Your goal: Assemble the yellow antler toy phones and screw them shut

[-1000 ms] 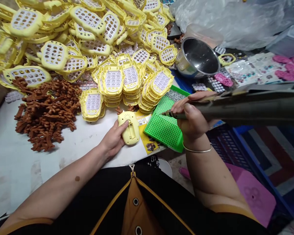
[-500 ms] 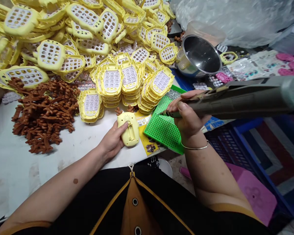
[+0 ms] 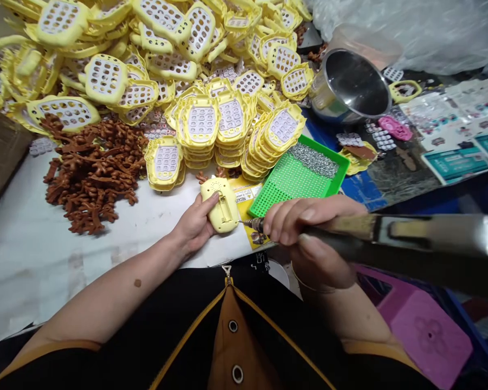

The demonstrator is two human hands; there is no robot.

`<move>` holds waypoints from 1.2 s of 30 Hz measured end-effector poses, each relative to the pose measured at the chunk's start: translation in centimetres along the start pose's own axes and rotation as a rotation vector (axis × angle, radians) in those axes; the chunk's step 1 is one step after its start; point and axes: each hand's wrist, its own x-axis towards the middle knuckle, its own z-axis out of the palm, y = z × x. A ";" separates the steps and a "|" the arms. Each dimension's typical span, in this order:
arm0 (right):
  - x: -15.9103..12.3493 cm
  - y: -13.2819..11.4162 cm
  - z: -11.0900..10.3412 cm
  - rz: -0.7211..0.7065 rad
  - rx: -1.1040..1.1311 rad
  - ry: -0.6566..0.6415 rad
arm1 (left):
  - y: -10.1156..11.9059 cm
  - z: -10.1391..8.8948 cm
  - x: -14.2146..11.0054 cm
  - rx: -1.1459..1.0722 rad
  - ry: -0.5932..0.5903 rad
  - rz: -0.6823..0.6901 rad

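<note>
My left hand grips a yellow toy phone by its left side, the thumb lying across its back. Its open battery compartment faces up, and brown antlers stick out at its top. My right hand is wrapped round a dark electric screwdriver held nearly level. The screwdriver's tip is close to the phone's lower right edge; whether it touches I cannot tell. Just beyond my right hand lies a green perforated tray with many small silver screws at its far end.
Stacked yellow shells with keypads stand behind the phone, before a large heap of yellow shells. Brown antler parts are piled at left. A steel pot and printed sheets lie at right. A pink stool stands below.
My right hand has brought the screwdriver away from over the green tray, down and left to the phone's edge. The left hand still holds the phone. The view has shifted slightly.
</note>
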 end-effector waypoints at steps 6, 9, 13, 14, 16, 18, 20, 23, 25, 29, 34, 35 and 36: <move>-0.9 1.3 0.3 0.032 -0.016 -0.004 | 0.0 0.2 -0.1 -0.015 0.012 0.008; -0.9 1.7 0.3 0.032 -0.032 -0.004 | -0.1 0.1 -0.1 -0.010 -0.003 0.006; -0.9 1.8 0.5 0.013 -0.025 -0.025 | -0.1 0.1 -0.1 -0.002 -0.015 0.014; -0.9 1.8 0.6 0.013 -0.036 -0.028 | -0.1 0.1 -0.1 -0.003 -0.008 0.013; -0.9 1.7 0.8 0.030 -0.078 -0.013 | -0.1 0.2 -0.1 -0.002 0.009 0.009; -1.1 1.8 0.8 0.062 -0.118 0.000 | -0.1 0.2 -0.1 0.003 0.013 0.006; -1.2 2.0 0.8 0.079 -0.127 -0.006 | -0.1 0.2 -0.1 0.013 -0.003 0.009; -1.3 2.5 0.4 0.087 -0.131 -0.042 | -0.2 0.2 0.0 0.029 -0.027 0.020; -1.3 3.0 0.2 0.094 -0.134 -0.064 | -0.2 0.3 0.0 0.040 -0.022 0.028; -1.3 3.3 0.0 0.076 -0.079 -0.091 | -0.3 0.5 0.0 0.071 0.002 0.029; -1.5 1.1 0.4 0.091 -0.034 -0.071 | -0.7 0.3 0.1 0.168 0.015 0.078; -1.4 0.4 0.5 0.076 -0.022 -0.060 | -0.8 0.1 -0.1 0.194 0.031 0.099; -1.2 -0.2 0.5 0.057 -0.005 -0.046 | -0.8 -0.2 -0.3 0.227 0.046 0.122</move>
